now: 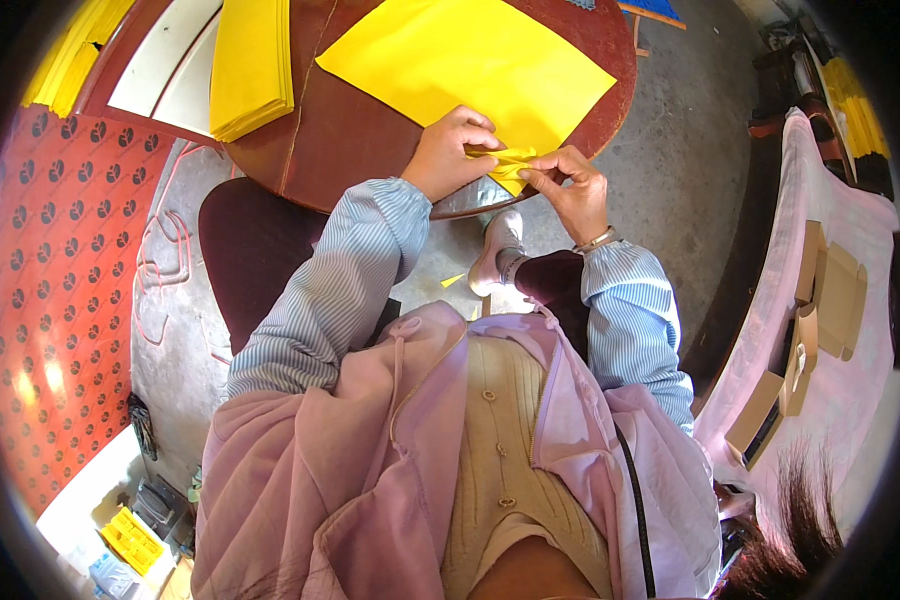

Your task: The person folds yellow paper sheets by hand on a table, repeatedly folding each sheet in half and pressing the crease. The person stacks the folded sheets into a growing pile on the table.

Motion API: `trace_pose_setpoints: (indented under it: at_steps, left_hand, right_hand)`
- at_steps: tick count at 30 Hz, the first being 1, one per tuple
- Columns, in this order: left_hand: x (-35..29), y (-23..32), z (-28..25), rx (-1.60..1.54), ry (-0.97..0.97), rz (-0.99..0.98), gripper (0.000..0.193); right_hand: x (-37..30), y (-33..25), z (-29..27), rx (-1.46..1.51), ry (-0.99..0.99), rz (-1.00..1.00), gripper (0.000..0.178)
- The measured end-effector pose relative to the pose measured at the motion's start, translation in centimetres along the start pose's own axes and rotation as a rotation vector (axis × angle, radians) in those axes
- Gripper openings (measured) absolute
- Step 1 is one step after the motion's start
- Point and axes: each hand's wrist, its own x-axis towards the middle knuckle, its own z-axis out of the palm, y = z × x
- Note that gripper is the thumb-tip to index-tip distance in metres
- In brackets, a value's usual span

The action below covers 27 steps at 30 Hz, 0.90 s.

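Observation:
A large yellow sheet (480,65) lies on the dark red round table (330,150), its near corner bunched into small folds at the table's front edge. My left hand (453,152) is closed on the left side of those folds, thumb and fingers pinching. From the right, my right hand (572,190) pinches the same folded corner between thumb and fingertips. Whether the sheet is paper or thin cloth I cannot tell. To the left, a neat stack of folded yellow sheets (252,70) rests on the table.
A red patterned board (65,300) stands at the left. On the right, open cardboard boxes (805,340) lie on a pink cloth-covered surface (750,300). Below the table, a small yellow scrap (452,281) is on the concrete floor (690,130). Bent wire or tubing (165,260) lies at the left.

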Motion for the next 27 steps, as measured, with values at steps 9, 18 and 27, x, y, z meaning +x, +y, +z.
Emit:
trace_pose_setpoints:
  at_steps: [9, 18, 27]
  left_hand:
    - [0.4, 0.1, 1.0, -0.029, 0.103, -0.085, 0.024]
    - [0.5, 0.5, 0.3, -0.055, 0.034, -0.115, 0.021]
    - [0.6, 0.1, 0.0, -0.071, 0.014, -0.081, 0.020]
  right_hand:
    - [-0.5, -0.4, 0.1, -0.071, -0.006, -0.074, 0.018]
    - [-0.4, -0.5, -0.4, -0.024, -0.056, -0.034, 0.020]
    - [-0.1, -0.5, -0.5, -0.080, -0.044, -0.007, 0.014]
